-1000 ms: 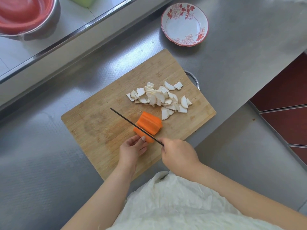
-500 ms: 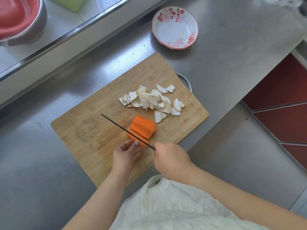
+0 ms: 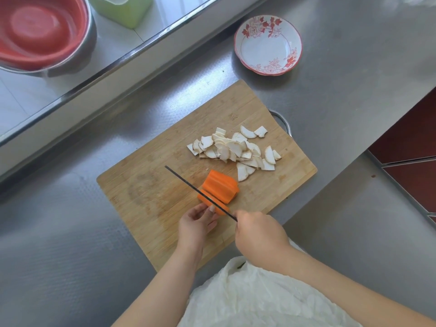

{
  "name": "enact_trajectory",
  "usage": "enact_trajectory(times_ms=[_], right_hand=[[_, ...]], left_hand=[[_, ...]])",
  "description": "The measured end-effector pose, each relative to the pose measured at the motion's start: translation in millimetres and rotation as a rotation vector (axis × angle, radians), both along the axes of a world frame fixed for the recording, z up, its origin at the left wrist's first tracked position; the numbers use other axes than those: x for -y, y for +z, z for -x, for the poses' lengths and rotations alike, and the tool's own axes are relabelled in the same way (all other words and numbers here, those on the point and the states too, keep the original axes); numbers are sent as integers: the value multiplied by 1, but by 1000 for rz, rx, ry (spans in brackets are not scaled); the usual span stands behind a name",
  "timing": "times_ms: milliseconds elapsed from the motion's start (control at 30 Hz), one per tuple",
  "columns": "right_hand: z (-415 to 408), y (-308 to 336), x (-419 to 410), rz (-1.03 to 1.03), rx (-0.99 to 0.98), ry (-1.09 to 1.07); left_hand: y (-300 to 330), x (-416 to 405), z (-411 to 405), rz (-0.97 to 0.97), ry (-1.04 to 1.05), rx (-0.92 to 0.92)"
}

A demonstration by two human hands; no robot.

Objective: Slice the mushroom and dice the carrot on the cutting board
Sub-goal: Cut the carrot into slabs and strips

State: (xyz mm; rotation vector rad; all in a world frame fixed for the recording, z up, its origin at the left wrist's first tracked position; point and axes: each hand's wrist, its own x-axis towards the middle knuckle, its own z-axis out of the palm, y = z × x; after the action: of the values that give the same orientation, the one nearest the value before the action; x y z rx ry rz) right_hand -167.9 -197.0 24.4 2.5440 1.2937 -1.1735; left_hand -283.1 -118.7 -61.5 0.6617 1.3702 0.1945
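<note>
Comparing this moment with the one a second back, you have barely shifted your grip: the knife [image 3: 200, 192] lies across the carrot [image 3: 220, 188] at the same slant, its thin blade set into the near part of the piece, with a cut slab standing just on your side of it. Your right hand [image 3: 258, 234] wraps the handle at the near edge of the cutting board [image 3: 146, 199], and your left hand [image 3: 197, 220] has its fingertips curled against the carrot's near end, touching it right beside the blade. The carrot sits near the middle of the board, toward you, and the mushroom slices [image 3: 233, 149] lie heaped just beyond it, toward the board's far right corner, so that half of the job looks finished. Off the board's far corner stands the flowered bowl [image 3: 267, 44], well apart. Since so little has moved, you seem to be mid-stroke, slicing the carrot into slabs; strips and cubes have yet to follow. Mind those left fingertips, as they sit very close to the edge.
</note>
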Motion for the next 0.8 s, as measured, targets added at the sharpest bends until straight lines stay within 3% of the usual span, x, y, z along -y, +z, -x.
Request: enact_trajectory(times_ms=[800], right_hand=[[3, 14, -31, 235, -11, 6]], left_hand=[[-7, 1, -2, 2, 79, -15]])
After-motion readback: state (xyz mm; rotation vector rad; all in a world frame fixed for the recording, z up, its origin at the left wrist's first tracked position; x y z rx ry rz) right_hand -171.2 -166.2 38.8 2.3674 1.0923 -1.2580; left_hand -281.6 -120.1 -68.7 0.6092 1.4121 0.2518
